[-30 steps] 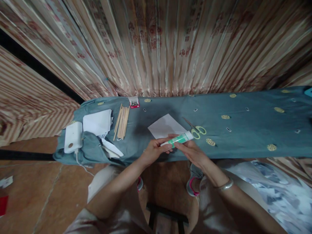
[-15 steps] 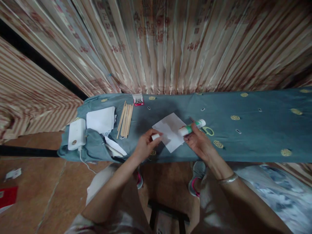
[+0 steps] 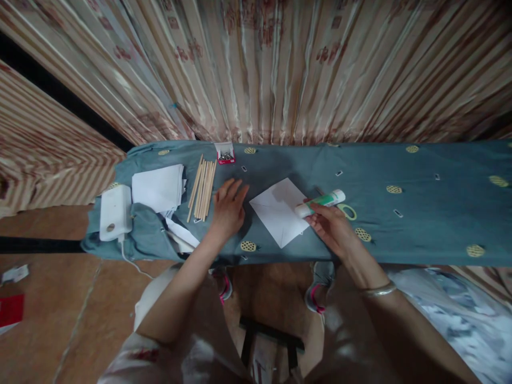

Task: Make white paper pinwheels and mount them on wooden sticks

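Note:
My right hand (image 3: 330, 226) is wrapped round a white and green glue stick (image 3: 323, 202), held slanting over the right corner of a white sheet of paper (image 3: 278, 213) turned like a diamond. Its white end points down toward the paper. To the left of the sheet, my left hand (image 3: 230, 208) is palm down close to the cloth, fingers apart, just right of a bundle of thin wooden sticks (image 3: 204, 189). No cap shows; anything beneath this palm is hidden. Scissors with a light green handle (image 3: 348, 212) lie partly behind the glue stick.
A green cloth (image 3: 440, 224) with pineapple prints covers the long table. At its left are stacked white papers (image 3: 158, 186), paper scraps (image 3: 182, 234) and a white corded device (image 3: 116, 213). A small red box of metal pieces (image 3: 226, 154) stands behind, near the curtain (image 3: 256, 80).
My left hand, which held a small white cap beside the paper, has moved left and its fingers have spread. My right hand still holds the glue stick near the paper's right corner.

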`<state>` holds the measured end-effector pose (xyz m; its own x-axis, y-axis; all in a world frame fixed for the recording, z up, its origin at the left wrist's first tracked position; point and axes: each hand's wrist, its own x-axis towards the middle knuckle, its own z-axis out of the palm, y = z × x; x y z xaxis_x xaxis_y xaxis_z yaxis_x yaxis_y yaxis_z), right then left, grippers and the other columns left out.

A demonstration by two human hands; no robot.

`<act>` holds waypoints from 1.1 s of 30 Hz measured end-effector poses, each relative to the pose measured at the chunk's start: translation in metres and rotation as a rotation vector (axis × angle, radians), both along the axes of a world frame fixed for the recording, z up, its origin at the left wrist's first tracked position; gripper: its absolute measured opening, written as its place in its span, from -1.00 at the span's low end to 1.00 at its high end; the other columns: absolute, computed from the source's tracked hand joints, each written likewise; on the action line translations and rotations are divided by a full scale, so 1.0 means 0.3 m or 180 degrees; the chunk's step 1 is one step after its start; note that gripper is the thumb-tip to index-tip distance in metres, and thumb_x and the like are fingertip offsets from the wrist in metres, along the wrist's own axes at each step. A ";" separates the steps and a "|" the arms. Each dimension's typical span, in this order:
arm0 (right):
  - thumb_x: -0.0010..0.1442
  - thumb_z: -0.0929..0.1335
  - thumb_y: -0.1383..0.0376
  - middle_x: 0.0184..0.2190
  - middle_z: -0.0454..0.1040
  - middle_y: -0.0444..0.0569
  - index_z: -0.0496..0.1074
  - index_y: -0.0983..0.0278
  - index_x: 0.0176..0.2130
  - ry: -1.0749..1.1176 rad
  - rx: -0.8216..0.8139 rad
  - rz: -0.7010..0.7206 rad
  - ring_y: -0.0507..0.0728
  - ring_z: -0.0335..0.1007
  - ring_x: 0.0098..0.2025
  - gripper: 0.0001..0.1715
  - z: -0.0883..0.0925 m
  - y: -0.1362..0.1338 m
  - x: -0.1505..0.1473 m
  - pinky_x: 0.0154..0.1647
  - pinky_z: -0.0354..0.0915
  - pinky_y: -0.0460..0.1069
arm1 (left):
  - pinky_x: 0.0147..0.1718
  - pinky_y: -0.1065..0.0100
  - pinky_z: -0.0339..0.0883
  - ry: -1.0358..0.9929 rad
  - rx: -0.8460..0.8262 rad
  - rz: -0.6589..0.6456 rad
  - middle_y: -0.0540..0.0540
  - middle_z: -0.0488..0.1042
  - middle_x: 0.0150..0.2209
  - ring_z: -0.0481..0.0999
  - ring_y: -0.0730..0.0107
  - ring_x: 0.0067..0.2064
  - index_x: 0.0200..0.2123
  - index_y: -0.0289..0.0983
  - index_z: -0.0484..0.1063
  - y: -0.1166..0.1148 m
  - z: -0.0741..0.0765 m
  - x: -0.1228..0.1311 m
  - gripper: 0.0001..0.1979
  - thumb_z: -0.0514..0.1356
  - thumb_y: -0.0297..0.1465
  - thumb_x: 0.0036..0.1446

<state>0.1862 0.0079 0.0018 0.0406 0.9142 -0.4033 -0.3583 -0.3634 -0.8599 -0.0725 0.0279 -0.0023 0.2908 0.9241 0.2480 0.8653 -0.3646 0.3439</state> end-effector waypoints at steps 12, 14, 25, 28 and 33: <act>0.06 0.43 0.05 -0.23 0.58 -0.03 0.42 0.19 -0.22 -0.1762 0.1129 0.0274 0.17 0.50 -0.17 -0.65 -0.001 0.039 0.004 -0.06 0.38 0.09 | 0.28 -0.24 -0.29 -0.0730 -0.0652 -0.1193 -0.23 0.06 0.36 -0.14 -0.11 0.41 0.21 -0.06 0.29 -0.123 -0.082 0.220 -0.43 0.19 -0.07 0.15; 0.08 0.42 0.00 -0.21 0.58 0.02 0.42 0.22 -0.19 -0.2164 0.1307 0.0438 0.20 0.51 -0.17 -0.59 -0.010 0.043 -0.004 -0.07 0.38 0.12 | 0.27 -0.25 -0.22 -0.0495 -0.0589 -0.1184 -0.25 0.05 0.37 -0.14 -0.12 0.41 0.22 -0.09 0.27 -0.121 -0.092 0.221 -0.41 0.14 -0.02 0.18; 0.18 0.32 -0.05 -0.31 0.57 0.11 0.44 0.30 -0.15 -0.3780 0.1626 0.0794 0.27 0.50 -0.27 -0.51 -0.033 0.038 -0.025 -0.26 0.37 0.13 | 0.24 -0.27 -0.06 -0.0115 -0.0327 -0.1102 -0.32 -0.06 0.39 -0.14 -0.21 0.40 0.24 -0.17 0.24 -0.126 -0.107 0.226 -0.39 0.11 -0.03 0.20; 0.20 0.30 -0.04 -0.31 0.55 0.13 0.43 0.32 -0.17 -0.3956 0.1752 0.0875 0.26 0.49 -0.29 -0.52 -0.045 0.042 -0.026 -0.26 0.37 0.12 | 0.24 -0.27 -0.04 -0.0123 -0.0344 -0.1097 -0.32 -0.07 0.39 -0.13 -0.22 0.40 0.23 -0.17 0.25 -0.125 -0.106 0.227 -0.40 0.15 -0.05 0.18; 0.23 0.27 -0.04 -0.34 0.53 0.11 0.41 0.30 -0.21 -0.4158 0.1939 0.0863 0.26 0.47 -0.29 -0.54 -0.054 0.043 -0.031 -0.26 0.36 0.11 | 0.23 -0.28 -0.04 -0.0114 -0.0386 -0.1088 -0.35 -0.04 0.38 -0.10 -0.27 0.39 0.22 -0.19 0.26 -0.125 -0.104 0.229 -0.38 0.19 -0.06 0.16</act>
<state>0.1768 0.0208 -0.0143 -0.1311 0.9650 0.2273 0.7972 0.2389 -0.5545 -0.0036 -0.0095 -0.0334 0.5811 0.7983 0.1582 0.6871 -0.5855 0.4302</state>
